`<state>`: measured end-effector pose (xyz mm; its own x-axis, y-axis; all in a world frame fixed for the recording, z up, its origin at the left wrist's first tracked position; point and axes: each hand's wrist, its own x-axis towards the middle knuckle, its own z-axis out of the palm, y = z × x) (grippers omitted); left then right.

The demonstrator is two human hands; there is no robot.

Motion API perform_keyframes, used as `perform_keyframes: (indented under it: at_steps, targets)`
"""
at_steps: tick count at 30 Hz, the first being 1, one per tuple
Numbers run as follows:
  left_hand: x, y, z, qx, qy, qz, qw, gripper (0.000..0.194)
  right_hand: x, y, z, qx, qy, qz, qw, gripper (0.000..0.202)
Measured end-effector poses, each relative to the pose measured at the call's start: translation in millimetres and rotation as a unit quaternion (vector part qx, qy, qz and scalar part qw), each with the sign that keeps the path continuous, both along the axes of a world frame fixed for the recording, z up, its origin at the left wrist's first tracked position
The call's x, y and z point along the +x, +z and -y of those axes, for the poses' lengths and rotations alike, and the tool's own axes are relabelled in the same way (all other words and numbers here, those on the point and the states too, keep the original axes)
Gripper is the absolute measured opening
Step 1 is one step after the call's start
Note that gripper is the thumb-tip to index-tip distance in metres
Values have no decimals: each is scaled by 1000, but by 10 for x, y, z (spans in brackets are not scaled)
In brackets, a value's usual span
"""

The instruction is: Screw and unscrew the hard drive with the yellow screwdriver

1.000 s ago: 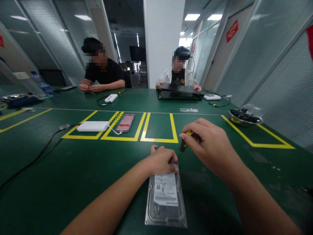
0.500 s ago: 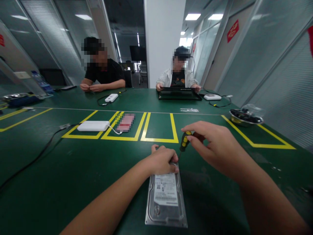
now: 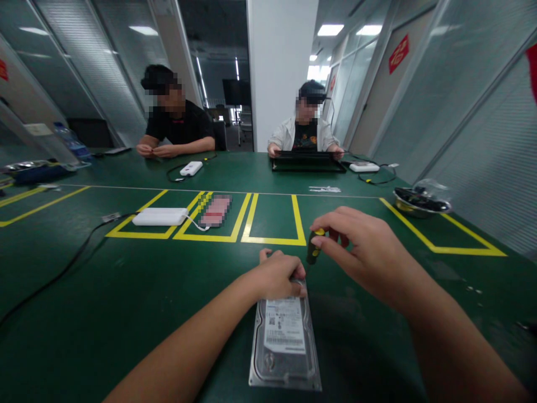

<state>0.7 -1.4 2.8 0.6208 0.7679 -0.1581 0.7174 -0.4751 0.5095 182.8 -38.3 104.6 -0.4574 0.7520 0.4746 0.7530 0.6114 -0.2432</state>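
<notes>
A silver hard drive (image 3: 285, 358) with a white label lies flat on the green table, its long side pointing away from me. My left hand (image 3: 279, 275) is closed over its far end, the fingers curled at the far right corner and hiding part of the edge. In my right hand (image 3: 361, 243) is a screwdriver (image 3: 312, 249) with a dark green and yellow handle, pinched between thumb and fingers. It stands nearly upright, shaft down at the far right corner of the drive. The exact spot of its tip is too small to make out.
Beyond the drive, yellow tape marks boxes on the table (image 3: 188, 296). A white power bank (image 3: 160, 216) with a cable and a pink phone (image 3: 216, 211) lie there. A metal bowl (image 3: 422, 202) sits at right, small screws (image 3: 474, 289) nearer. Two people sit opposite, one holding a black frame (image 3: 308, 161).
My right fingers have shifted slightly around the screwdriver handle, which has turned and stands a bit more upright. My left hand and the hard drive stay in place.
</notes>
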Motion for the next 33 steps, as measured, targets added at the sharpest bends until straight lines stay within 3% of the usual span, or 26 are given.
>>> perform_keyframes:
  at_steps: [10,15,20,27,33]
  targets:
    - [1,18,-2,-5,-1,-3,1000,25,25,-3,-2,4,13,-18,1000,18]
    - [-4,12,-5,-5,-2,2,1000,25,18,17,8,-12,-1,-4,1000,9]
    - [-7,14,-5,-8,-3,1,1000,26,25,20,35,-10,22,-12,1000,20]
    - [2,5,-2,-8,-1,-4,1000,25,-1,16,23,-18,-11,-5,1000,9]
    - [-5,1,-5,-2,-3,9,1000,26,-28,-4,37,-4,-10,-10,1000,16]
